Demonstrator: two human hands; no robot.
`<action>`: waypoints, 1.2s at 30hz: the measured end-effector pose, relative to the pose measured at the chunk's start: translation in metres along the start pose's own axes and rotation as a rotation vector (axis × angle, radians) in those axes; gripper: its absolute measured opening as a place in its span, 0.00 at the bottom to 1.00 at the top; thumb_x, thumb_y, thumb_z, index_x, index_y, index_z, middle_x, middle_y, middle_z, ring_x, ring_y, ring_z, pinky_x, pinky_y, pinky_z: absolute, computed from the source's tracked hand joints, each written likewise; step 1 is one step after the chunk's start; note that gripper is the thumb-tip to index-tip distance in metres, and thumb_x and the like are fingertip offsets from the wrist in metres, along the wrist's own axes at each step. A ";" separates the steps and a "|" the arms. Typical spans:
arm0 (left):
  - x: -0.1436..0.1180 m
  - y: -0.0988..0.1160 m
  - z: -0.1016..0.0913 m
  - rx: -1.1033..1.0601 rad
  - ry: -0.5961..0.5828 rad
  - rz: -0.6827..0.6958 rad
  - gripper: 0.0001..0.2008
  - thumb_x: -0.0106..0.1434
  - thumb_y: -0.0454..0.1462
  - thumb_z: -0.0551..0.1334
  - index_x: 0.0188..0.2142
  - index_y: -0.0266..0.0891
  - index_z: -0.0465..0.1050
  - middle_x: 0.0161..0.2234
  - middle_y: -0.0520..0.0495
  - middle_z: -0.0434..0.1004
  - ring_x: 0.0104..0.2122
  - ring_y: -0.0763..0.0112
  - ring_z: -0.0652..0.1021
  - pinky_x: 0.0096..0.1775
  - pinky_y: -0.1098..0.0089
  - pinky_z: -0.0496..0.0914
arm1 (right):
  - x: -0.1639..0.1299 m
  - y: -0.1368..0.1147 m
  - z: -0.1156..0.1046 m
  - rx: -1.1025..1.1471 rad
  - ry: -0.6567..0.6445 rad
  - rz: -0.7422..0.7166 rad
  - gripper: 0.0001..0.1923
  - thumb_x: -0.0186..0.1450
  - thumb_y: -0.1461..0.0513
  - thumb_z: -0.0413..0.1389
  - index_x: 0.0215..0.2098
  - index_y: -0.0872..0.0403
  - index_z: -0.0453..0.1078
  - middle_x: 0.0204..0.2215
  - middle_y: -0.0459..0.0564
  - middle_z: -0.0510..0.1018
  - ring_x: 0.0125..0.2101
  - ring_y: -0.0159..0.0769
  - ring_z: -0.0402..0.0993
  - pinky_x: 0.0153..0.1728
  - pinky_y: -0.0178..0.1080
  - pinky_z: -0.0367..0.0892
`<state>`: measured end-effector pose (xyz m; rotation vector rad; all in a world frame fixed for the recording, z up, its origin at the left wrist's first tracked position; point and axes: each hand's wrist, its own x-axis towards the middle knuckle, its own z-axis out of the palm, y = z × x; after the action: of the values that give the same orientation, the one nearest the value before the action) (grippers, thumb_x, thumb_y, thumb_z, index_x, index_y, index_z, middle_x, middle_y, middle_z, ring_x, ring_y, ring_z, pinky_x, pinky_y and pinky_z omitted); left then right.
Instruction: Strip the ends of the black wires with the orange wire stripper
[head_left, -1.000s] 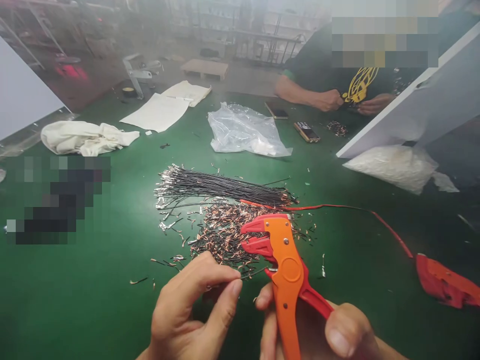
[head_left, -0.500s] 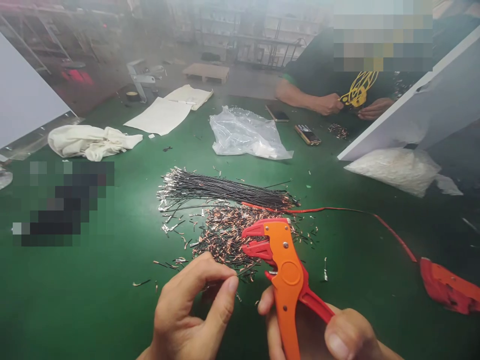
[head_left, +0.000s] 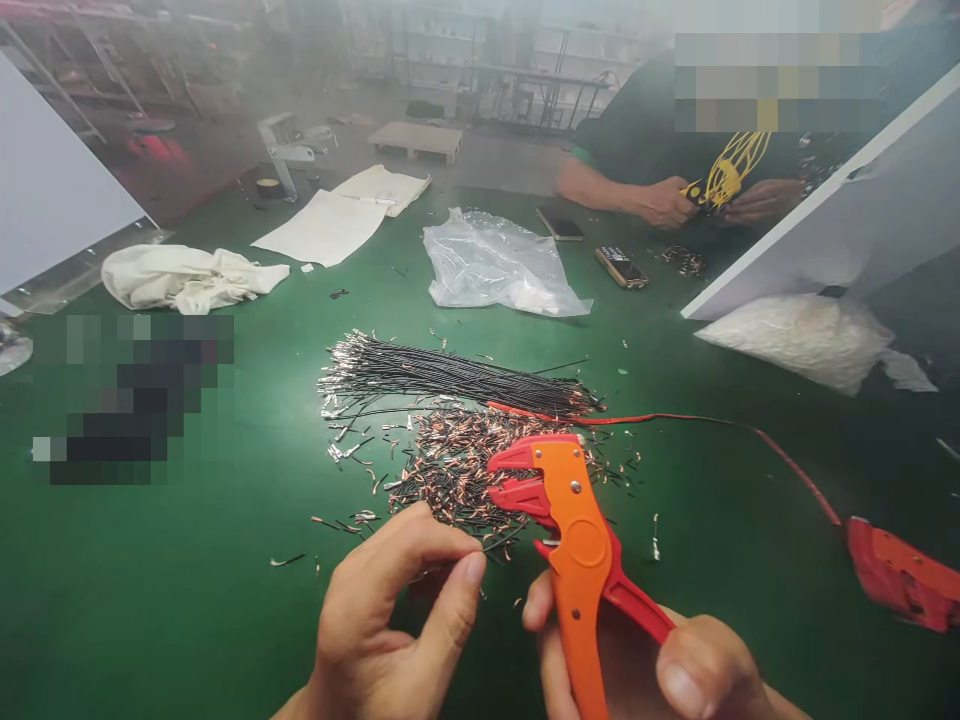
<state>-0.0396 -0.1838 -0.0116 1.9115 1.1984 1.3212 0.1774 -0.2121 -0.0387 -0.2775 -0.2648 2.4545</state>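
My left hand [head_left: 405, 610] is closed, thumb and forefinger pinching a thin black wire [head_left: 504, 538]. The wire's tip points right, toward the wire stripper but apart from its jaws. An orange and red wire stripper [head_left: 581, 545] is gripped in my right hand [head_left: 697, 665], its red jaws parted and pointing left. Beyond the jaws lies a heap of short black wire offcuts [head_left: 450, 465] with copper showing. Behind that heap rests a bundle of long black wires [head_left: 465, 372] with silver terminals at the left ends.
A second red and orange tool [head_left: 900, 570] lies at right, beside a red strip [head_left: 697, 418]. Farther back are a clear plastic bag [head_left: 499, 265], white cloth [head_left: 187, 277], papers [head_left: 322, 228] and a phone [head_left: 621, 268]. Across the table, a person's hands [head_left: 667, 203] hold yellow wires.
The whole view has shifted slightly, placing things a little farther right. Both my hands keep their grips, and the stripper's jaws stay parted.
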 end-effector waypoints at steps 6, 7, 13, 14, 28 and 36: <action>0.002 0.003 0.001 0.009 -0.030 -0.008 0.07 0.61 0.28 0.61 0.34 0.42 0.71 0.24 0.56 0.72 0.24 0.77 0.73 0.30 0.76 0.68 | -0.001 0.003 0.000 0.023 0.012 0.016 0.36 0.46 0.64 0.56 0.55 0.66 0.69 0.38 0.61 0.83 0.34 0.36 0.81 0.34 0.32 0.70; 0.002 0.003 0.001 0.008 -0.049 -0.017 0.06 0.61 0.28 0.61 0.33 0.42 0.71 0.23 0.56 0.71 0.24 0.77 0.72 0.30 0.76 0.68 | 0.000 0.004 -0.001 0.028 0.001 0.013 0.36 0.46 0.64 0.56 0.54 0.65 0.69 0.38 0.61 0.84 0.33 0.36 0.81 0.33 0.32 0.70; 0.000 0.006 0.001 -0.081 -0.106 -0.143 0.08 0.64 0.32 0.58 0.28 0.41 0.70 0.22 0.55 0.67 0.22 0.77 0.70 0.25 0.76 0.63 | 0.000 0.005 -0.004 -0.006 0.007 0.020 0.35 0.46 0.65 0.57 0.53 0.65 0.70 0.37 0.60 0.84 0.30 0.34 0.80 0.33 0.32 0.70; 0.000 0.007 0.001 -0.094 -0.069 -0.170 0.08 0.64 0.32 0.59 0.28 0.41 0.69 0.22 0.55 0.67 0.23 0.77 0.70 0.27 0.76 0.64 | 0.000 0.005 -0.004 -0.008 0.005 0.017 0.35 0.46 0.65 0.57 0.53 0.65 0.70 0.37 0.60 0.84 0.30 0.34 0.80 0.33 0.32 0.71; 0.011 -0.003 -0.019 -0.198 0.090 -0.334 0.10 0.64 0.37 0.61 0.26 0.40 0.71 0.21 0.54 0.66 0.21 0.76 0.67 0.23 0.75 0.61 | -0.003 0.021 -0.018 -0.151 0.082 0.020 0.32 0.47 0.57 0.71 0.48 0.61 0.73 0.29 0.49 0.76 0.22 0.24 0.65 0.25 0.27 0.60; 0.012 0.003 -0.016 -0.154 0.028 -0.326 0.13 0.64 0.38 0.60 0.22 0.40 0.69 0.18 0.55 0.63 0.18 0.77 0.64 0.22 0.75 0.61 | -0.007 0.036 -0.059 -0.458 0.092 0.040 0.34 0.48 0.45 0.70 0.42 0.58 0.69 0.30 0.50 0.74 0.30 0.35 0.73 0.33 0.37 0.67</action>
<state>-0.0519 -0.1755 0.0031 1.5194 1.3160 1.2276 0.1772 -0.2366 -0.1032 -0.5932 -0.7879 2.3868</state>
